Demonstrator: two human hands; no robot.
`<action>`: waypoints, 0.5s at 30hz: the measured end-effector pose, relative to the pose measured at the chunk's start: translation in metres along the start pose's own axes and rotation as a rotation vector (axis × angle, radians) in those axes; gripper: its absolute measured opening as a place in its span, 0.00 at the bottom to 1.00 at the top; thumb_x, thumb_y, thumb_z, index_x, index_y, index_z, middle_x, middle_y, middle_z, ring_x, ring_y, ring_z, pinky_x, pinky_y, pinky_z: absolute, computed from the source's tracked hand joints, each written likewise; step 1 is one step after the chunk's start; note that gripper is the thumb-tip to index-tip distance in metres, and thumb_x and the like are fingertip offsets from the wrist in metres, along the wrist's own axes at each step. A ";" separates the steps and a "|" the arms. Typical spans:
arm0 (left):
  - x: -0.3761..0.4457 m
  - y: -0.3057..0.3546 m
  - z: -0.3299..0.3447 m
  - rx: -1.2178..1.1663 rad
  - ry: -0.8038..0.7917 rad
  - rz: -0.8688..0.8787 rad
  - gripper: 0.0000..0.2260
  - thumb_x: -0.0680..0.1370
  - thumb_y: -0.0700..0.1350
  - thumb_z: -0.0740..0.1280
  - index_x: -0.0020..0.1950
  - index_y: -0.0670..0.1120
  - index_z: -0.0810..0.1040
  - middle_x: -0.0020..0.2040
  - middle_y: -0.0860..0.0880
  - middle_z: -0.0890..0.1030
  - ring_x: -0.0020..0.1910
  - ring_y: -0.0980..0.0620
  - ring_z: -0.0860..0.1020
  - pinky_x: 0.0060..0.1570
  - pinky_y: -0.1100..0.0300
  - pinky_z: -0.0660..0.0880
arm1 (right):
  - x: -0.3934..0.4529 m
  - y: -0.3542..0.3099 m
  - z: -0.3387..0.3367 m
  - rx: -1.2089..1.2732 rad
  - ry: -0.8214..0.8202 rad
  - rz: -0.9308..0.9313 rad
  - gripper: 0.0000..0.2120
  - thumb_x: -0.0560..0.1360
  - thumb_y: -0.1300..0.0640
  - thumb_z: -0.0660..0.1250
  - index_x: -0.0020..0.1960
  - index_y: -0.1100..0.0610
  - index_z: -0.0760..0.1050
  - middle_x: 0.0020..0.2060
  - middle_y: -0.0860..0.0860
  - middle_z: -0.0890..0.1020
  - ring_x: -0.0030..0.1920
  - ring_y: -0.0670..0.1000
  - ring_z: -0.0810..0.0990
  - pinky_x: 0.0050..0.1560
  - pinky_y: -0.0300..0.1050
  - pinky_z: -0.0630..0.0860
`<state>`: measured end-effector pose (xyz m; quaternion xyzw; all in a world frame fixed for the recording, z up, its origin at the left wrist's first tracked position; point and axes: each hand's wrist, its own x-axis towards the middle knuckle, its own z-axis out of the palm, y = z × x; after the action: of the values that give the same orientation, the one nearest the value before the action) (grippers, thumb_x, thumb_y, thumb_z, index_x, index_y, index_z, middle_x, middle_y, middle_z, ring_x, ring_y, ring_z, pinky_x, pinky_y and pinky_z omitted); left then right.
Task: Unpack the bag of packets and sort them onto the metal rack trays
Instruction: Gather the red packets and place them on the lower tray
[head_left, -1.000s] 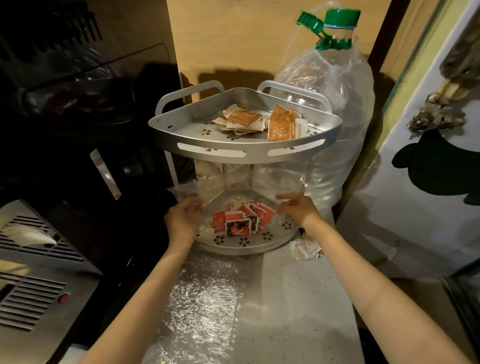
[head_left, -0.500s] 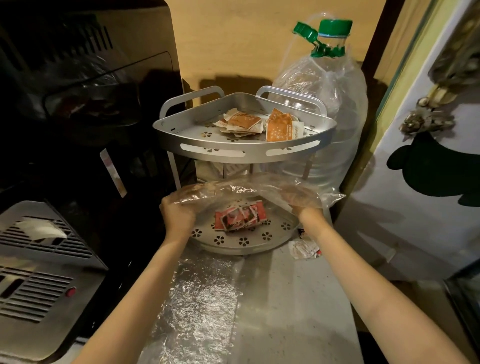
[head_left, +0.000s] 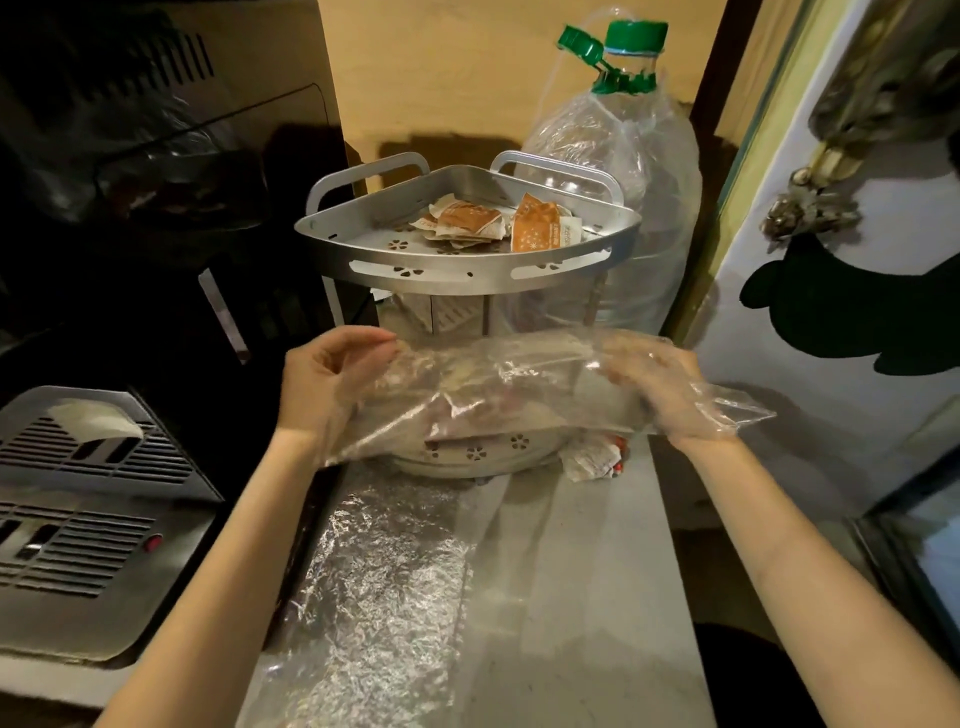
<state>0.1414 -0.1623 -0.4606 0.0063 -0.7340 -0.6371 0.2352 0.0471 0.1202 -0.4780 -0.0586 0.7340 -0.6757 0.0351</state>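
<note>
Both hands hold a clear plastic bag (head_left: 498, 384) stretched in front of the rack's lower tray (head_left: 467, 460). The left hand (head_left: 324, 379) pinches its left edge with fingers closed; the right hand (head_left: 660, 389) grips the other end, seemingly from inside the film. The bag is thin, limp and slippery, probably almost empty; its edges give the surest hold. Orange packets (head_left: 535, 223) lie toward the back right corner of the upper tray (head_left: 457, 270).

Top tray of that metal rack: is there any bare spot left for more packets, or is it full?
The upper tray is bare on its left half, between the left handle and the tan packets. The right half is crowded with those and the orange packet. The lower tray is mostly hidden behind the plastic bag held in both hands.
</note>
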 end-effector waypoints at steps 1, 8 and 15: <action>-0.001 0.001 -0.001 0.025 -0.014 -0.010 0.06 0.67 0.42 0.71 0.43 0.48 0.80 0.36 0.57 0.83 0.37 0.62 0.80 0.38 0.70 0.76 | -0.004 -0.002 -0.004 0.057 -0.020 0.005 0.08 0.72 0.65 0.68 0.50 0.58 0.80 0.38 0.44 0.85 0.41 0.43 0.83 0.39 0.32 0.77; -0.016 -0.010 -0.011 -0.056 -0.149 -0.189 0.10 0.66 0.46 0.70 0.46 0.56 0.82 0.40 0.50 0.82 0.35 0.47 0.75 0.32 0.59 0.74 | -0.020 0.010 -0.023 0.212 -0.210 0.222 0.08 0.73 0.63 0.65 0.49 0.53 0.80 0.32 0.42 0.83 0.32 0.40 0.81 0.31 0.33 0.76; -0.048 -0.039 -0.012 -0.296 -0.279 -0.482 0.13 0.75 0.33 0.58 0.43 0.44 0.82 0.37 0.47 0.85 0.30 0.53 0.82 0.24 0.63 0.77 | -0.031 0.048 -0.032 0.530 -0.199 0.508 0.17 0.65 0.56 0.75 0.54 0.55 0.81 0.50 0.53 0.76 0.52 0.52 0.74 0.60 0.45 0.66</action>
<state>0.1768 -0.1664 -0.5123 0.0585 -0.6359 -0.7691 -0.0272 0.0721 0.1603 -0.5243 0.0712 0.5177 -0.8029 0.2867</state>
